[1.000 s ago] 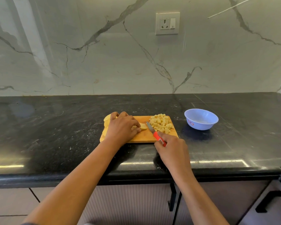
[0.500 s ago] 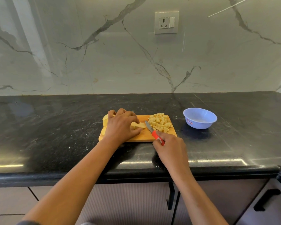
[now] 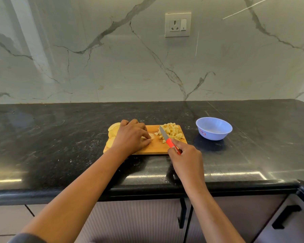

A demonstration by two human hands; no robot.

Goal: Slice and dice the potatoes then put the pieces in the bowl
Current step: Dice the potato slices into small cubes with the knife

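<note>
A wooden cutting board (image 3: 154, 149) lies on the black counter. A heap of diced potato (image 3: 173, 132) covers its right end. Several round potato slices (image 3: 112, 131) overlap at its left end. My left hand (image 3: 131, 136) pinches a pale potato slice (image 3: 151, 136) against the middle of the board. My right hand (image 3: 186, 157) grips the red handle of a small knife (image 3: 164, 135); the blade points away from me, alongside the diced heap. A light blue bowl (image 3: 214, 128) stands right of the board, with no potato visible in it.
The black stone counter (image 3: 60, 137) runs left and right, its front edge close to me. A marble wall with a power socket (image 3: 178, 24) stands behind. Cabinet fronts with black handles (image 3: 286, 217) sit below the counter.
The knife has shifted right, from beside the held slice to the edge of the diced heap. A few fresh cubes lie between the slice and the heap. My left hand stays on the slice.
</note>
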